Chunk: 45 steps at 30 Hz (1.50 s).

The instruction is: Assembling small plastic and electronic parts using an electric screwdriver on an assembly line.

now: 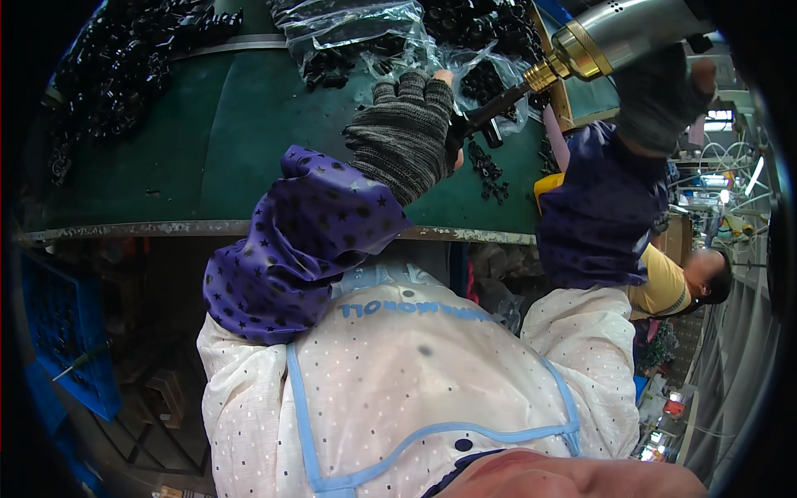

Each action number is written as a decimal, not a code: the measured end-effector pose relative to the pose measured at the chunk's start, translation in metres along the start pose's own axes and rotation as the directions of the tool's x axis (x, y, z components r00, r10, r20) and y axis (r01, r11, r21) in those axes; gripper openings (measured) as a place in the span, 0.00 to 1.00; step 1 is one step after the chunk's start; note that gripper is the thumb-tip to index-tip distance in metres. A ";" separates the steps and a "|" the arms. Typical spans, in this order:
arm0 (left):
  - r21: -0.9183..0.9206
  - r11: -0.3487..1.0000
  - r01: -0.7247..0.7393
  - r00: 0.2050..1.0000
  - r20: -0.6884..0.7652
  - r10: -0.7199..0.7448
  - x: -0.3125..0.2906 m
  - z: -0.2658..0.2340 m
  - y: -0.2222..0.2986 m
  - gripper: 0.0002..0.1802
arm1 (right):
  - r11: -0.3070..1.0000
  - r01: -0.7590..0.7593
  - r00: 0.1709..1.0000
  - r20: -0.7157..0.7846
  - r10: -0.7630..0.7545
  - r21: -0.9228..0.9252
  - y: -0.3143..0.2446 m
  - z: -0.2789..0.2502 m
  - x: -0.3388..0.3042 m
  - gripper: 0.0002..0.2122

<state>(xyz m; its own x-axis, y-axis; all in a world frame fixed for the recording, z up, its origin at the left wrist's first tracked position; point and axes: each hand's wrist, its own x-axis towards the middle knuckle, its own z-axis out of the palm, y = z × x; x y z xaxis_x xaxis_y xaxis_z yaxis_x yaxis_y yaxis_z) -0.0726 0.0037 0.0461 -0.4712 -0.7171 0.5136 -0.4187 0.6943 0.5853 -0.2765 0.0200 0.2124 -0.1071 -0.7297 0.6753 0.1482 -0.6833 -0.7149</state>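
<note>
My left hand (403, 133), in a grey fingerless glove, is over the green worktable (224, 149). Its fingers close around a small black part (491, 134), mostly hidden by the hand. My right hand (664, 100), gloved alike, is raised at the right and grips a power screwdriver (598, 46) with a silver body and brass collar. The screwdriver's dark shaft slants down to the left, its tip meeting the black part or stopping very close; I cannot tell which. Small black screws or fittings (490, 174) lie loose just right of my left hand.
Black parts (124, 75) are heaped at the far left. Clear plastic bags (357, 33) of black pieces lie at the back, near a wooden-edged box (558, 91). A blue crate (70, 332) stands lower left. Another person (664, 282) in yellow is off to the right.
</note>
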 end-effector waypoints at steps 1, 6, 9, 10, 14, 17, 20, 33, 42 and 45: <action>-0.010 1.000 -0.008 1.000 0.005 0.008 -0.001 0.001 -0.001 0.41 | 1.000 0.005 1.000 0.002 -0.005 0.025 0.009 0.001 0.000 0.25; -0.027 0.999 -0.028 1.000 -0.008 0.028 -0.005 0.002 -0.007 0.42 | 0.930 -0.038 0.997 0.076 0.011 0.366 0.052 0.053 -0.004 0.27; -0.027 0.999 -0.044 0.999 -0.029 0.043 -0.005 0.004 -0.009 0.42 | 0.461 -0.227 0.965 0.260 -0.010 0.858 0.073 0.080 -0.009 0.27; -0.034 0.998 -0.046 0.999 -0.016 0.046 -0.006 0.004 -0.009 0.42 | 0.244 -0.289 0.950 0.309 -0.046 0.926 0.075 0.082 -0.010 0.27; -0.024 0.998 0.057 0.990 0.132 -0.053 -0.012 0.006 -0.005 0.42 | 0.889 -0.340 0.915 0.325 0.238 0.307 0.042 0.047 -0.011 0.21; -0.025 0.994 0.108 0.979 0.176 -0.102 -0.012 0.010 -0.004 0.43 | 0.909 -0.295 0.939 0.268 0.217 0.295 0.051 0.020 -0.018 0.19; -0.022 0.990 0.142 0.968 0.213 -0.134 -0.010 0.011 -0.004 0.43 | 0.902 -0.281 0.949 0.233 0.211 0.329 0.058 0.009 -0.023 0.19; -0.025 0.994 0.110 0.977 0.185 -0.104 -0.012 0.011 -0.004 0.41 | 0.934 -0.267 0.955 0.196 0.223 0.236 0.052 0.012 -0.027 0.21; -0.078 0.997 0.027 0.997 0.078 -0.021 -0.006 0.009 -0.001 0.40 | 0.948 -0.200 0.963 0.228 0.143 0.249 0.012 0.029 -0.010 0.24; -0.089 0.996 0.001 0.999 0.053 0.004 -0.005 0.008 0.001 0.41 | 0.880 -0.324 0.895 0.414 0.166 0.348 0.020 0.034 -0.001 0.25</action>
<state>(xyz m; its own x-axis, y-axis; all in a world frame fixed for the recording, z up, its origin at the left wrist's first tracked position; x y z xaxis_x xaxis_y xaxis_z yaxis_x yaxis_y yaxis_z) -0.0770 0.0090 0.0391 -0.5139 -0.7098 0.4817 -0.3484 0.6858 0.6389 -0.2399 0.0074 0.2034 0.3362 -0.7565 0.5609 0.5075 -0.3562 -0.7846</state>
